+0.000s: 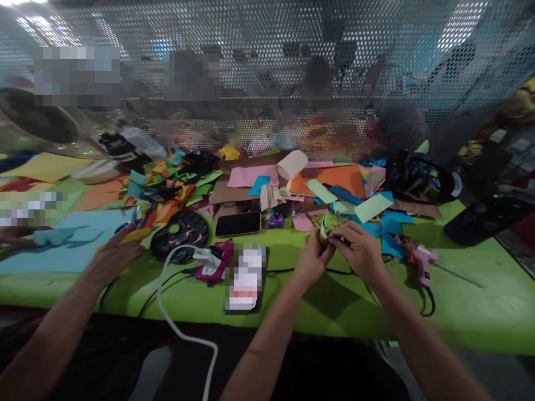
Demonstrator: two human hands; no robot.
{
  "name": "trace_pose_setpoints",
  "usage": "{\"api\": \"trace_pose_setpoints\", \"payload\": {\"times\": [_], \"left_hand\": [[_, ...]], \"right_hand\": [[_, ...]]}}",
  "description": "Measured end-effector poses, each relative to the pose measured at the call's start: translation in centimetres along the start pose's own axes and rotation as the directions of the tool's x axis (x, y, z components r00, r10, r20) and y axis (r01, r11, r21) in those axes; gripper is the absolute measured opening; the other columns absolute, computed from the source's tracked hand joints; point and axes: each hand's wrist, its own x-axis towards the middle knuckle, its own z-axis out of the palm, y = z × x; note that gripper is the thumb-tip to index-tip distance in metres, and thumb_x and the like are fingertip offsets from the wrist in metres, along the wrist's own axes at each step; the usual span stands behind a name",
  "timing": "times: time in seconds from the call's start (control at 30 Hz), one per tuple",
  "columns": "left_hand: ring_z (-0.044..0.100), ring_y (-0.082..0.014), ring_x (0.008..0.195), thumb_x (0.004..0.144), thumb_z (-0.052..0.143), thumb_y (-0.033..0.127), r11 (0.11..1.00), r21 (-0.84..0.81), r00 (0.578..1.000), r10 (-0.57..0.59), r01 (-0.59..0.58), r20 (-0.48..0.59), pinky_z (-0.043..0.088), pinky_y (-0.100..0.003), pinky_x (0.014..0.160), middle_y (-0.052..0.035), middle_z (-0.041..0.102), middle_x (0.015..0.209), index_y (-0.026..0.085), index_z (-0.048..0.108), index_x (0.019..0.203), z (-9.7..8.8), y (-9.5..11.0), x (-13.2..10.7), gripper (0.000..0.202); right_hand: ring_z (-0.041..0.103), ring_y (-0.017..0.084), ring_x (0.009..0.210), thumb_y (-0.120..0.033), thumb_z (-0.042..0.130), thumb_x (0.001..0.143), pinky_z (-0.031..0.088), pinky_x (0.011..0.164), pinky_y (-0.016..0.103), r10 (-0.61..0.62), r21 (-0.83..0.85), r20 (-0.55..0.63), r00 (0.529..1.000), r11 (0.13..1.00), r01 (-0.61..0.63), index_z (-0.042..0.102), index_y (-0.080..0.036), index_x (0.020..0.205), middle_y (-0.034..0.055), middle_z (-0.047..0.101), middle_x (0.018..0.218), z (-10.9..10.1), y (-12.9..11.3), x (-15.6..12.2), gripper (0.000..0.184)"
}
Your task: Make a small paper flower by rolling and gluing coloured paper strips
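Observation:
A small curled piece of light green paper [325, 227] stands up between my two hands, above the green tabletop. My left hand [314, 255] is closed around its lower left side. My right hand [354, 246] pinches the paper from the right, with the fingertips of both hands nearly touching. The lower part of the paper is hidden by my fingers. Just beyond my hands lie light green paper strips [373, 207] and blue paper pieces [393, 227]. To the right of my right hand, a pink glue gun [422, 262] with a clear glue stick lies on the table.
A co-worker's hand [115, 257] works at the left near scissors and light blue paper [87, 262]. A black phone [238, 224], a lit phone [246, 278], a magenta power adapter [215, 262] and a black round tray [179, 236] lie left. Cables cross the table. A dark cup [470, 223] lies right.

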Motion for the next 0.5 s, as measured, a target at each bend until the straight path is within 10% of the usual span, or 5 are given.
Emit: {"api": "trace_pose_setpoints", "payload": {"times": [0.3,0.5], "left_hand": [[0.053,-0.0212,0.109,0.079,0.066,0.062,0.961,-0.257,0.994,-0.094,0.104,0.047,0.043,-0.031,0.095,-0.0070,0.059,0.114,0.020,0.055,0.114,-0.2,1.4,-0.3,0.055],[0.043,-0.0110,0.064,0.077,0.062,0.070,0.934,-0.328,0.985,-0.166,0.142,-0.048,0.038,-0.023,0.058,0.0025,0.052,0.072,0.020,0.059,0.097,0.1,1.0,0.1,0.054]], "right_hand": [[0.067,0.020,0.085,-0.013,0.057,0.092,0.053,0.072,0.030,-0.010,0.112,0.013,1.000,0.994,0.008,0.071,-0.022,0.096,0.0065,0.070,0.090,0.4,0.1,-0.4,0.017],[0.065,0.017,0.075,-0.015,0.059,0.090,0.052,0.067,0.028,0.132,0.226,0.038,0.990,0.964,-0.138,0.068,-0.022,0.101,0.0037,0.072,0.090,0.5,0.0,-0.9,0.016]]}}
